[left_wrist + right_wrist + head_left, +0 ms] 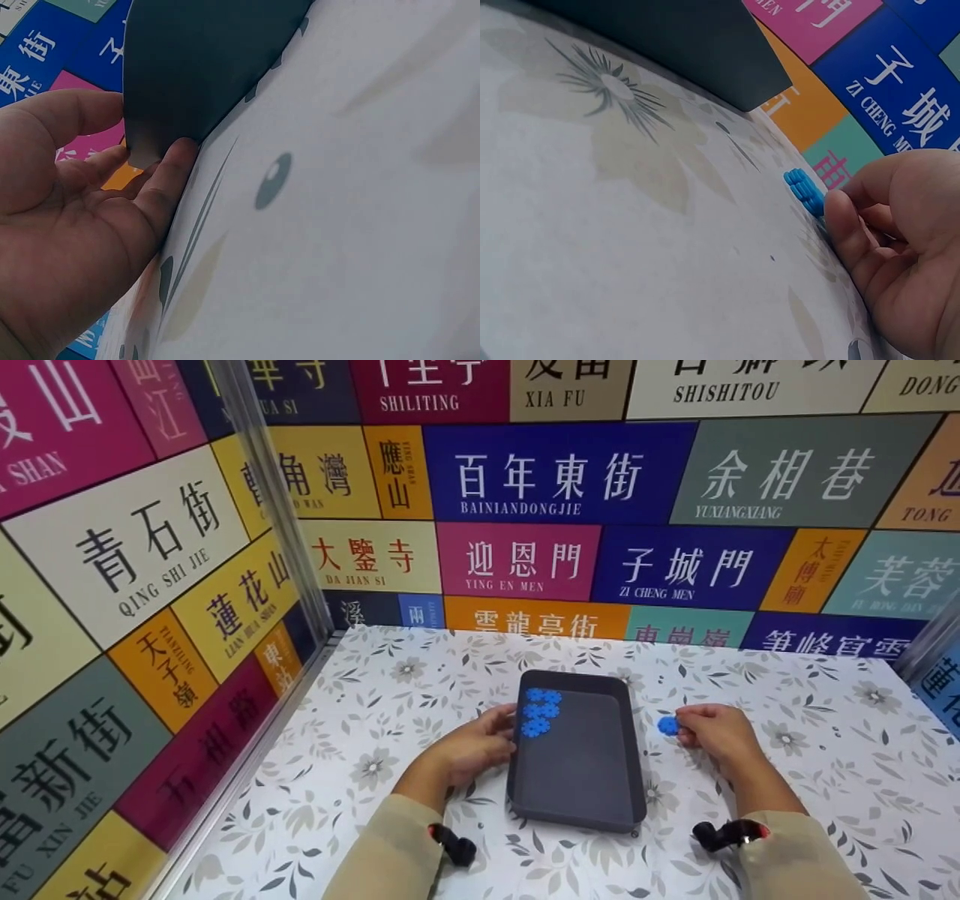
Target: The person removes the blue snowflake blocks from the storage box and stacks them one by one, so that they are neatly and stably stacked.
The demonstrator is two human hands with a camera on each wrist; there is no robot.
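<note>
A dark grey rectangular tray (577, 765) lies on the table in the head view. Several blue flower-shaped discs (536, 726) sit flat inside it, grouped at its far left. My left hand (474, 746) rests against the tray's left outer wall. In the left wrist view, that hand's fingertips (184, 150) touch the tray (180, 75) low down, close to the table. To the right of the tray, my right hand (716, 731) pinches another blue flower-shaped disc (667, 725) between thumb and fingers, just over the table. The right wrist view shows this disc (804, 192) edge-on, partly covered by the fingertips.
A white cloth with grey leaves and flowers covers the table (847, 735). Colourful sign panels (559, 472) with place names stand behind it and on the left side (142, 660). A small dark device (454, 844) is strapped to each wrist.
</note>
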